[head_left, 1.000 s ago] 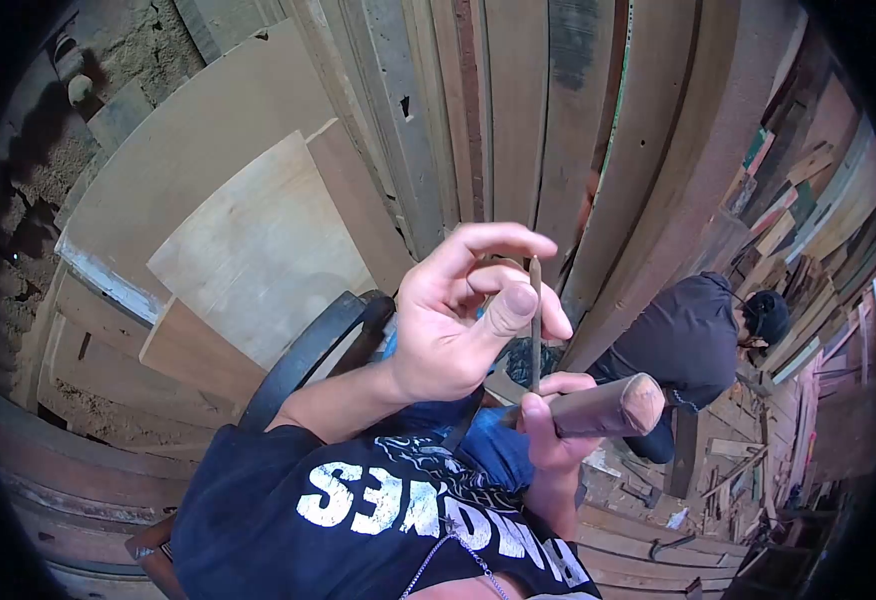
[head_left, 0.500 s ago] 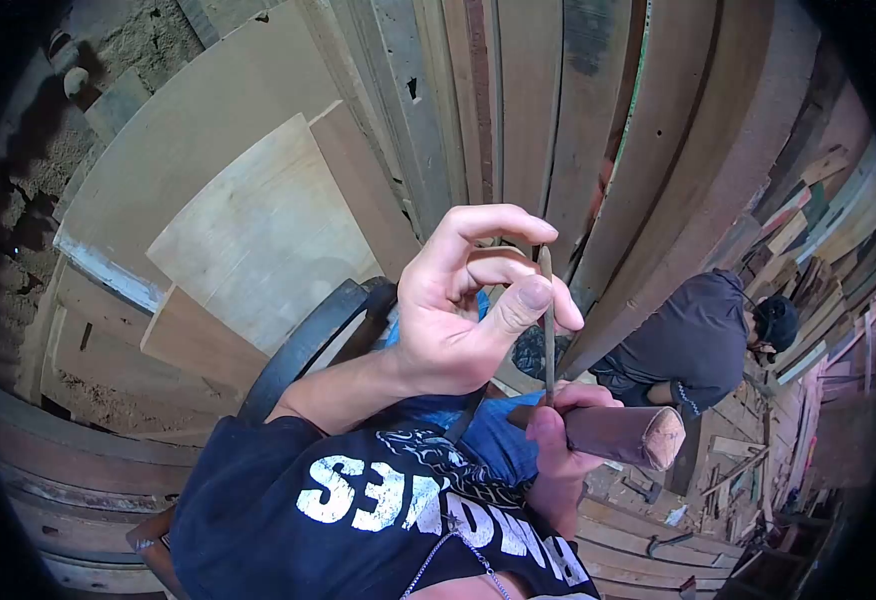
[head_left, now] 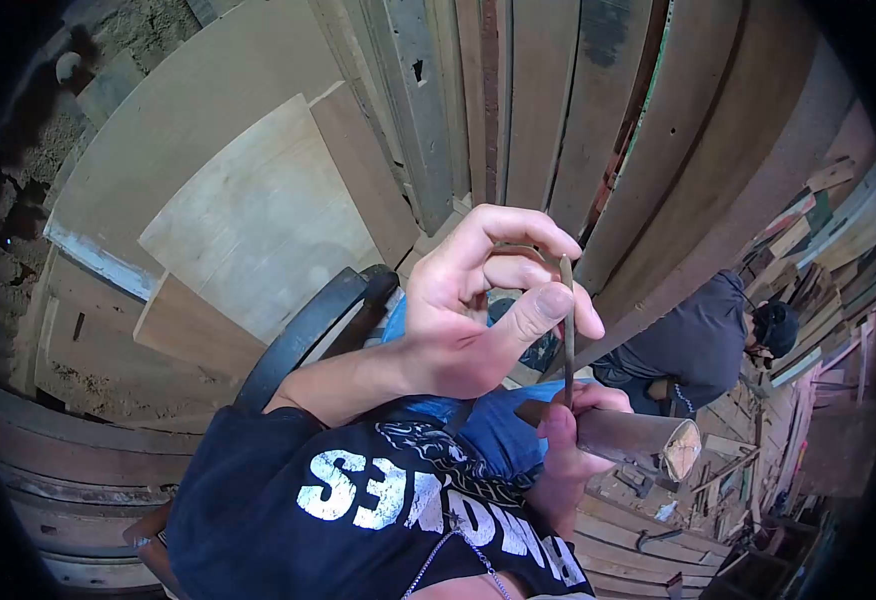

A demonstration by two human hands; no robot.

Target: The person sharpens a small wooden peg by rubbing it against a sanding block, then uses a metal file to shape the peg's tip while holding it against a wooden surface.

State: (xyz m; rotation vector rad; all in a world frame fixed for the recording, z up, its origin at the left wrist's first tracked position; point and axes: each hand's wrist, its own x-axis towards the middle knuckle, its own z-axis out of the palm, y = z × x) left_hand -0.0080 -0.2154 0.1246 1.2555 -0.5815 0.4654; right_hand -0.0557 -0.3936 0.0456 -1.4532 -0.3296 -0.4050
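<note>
My left hand (head_left: pixel 503 305) is raised in front of my chest, its thumb and fingers pinching the upper part of a thin, upright, narrow strip (head_left: pixel 569 350). Lower down and to the right, my right hand (head_left: pixel 573 430) is wrapped round a thick brown cylindrical piece (head_left: pixel 633 440) with a pale, rough end facing right. My right thumb lies at the lower end of the strip. Whether strip and cylinder are joined is hidden by the fingers.
Long boards (head_left: pixel 528 100) stand in a row ahead. A pale panel (head_left: pixel 268 220) leans at the left, near a dark curved object (head_left: pixel 303 340). Another person (head_left: pixel 683 335) in a dark shirt crouches at the right, beside scattered wood scraps (head_left: pixel 728 470).
Both hands, with the strip and the cylinder, have shifted slightly right in the view. The strip leans a little differently. The grips look unchanged.
</note>
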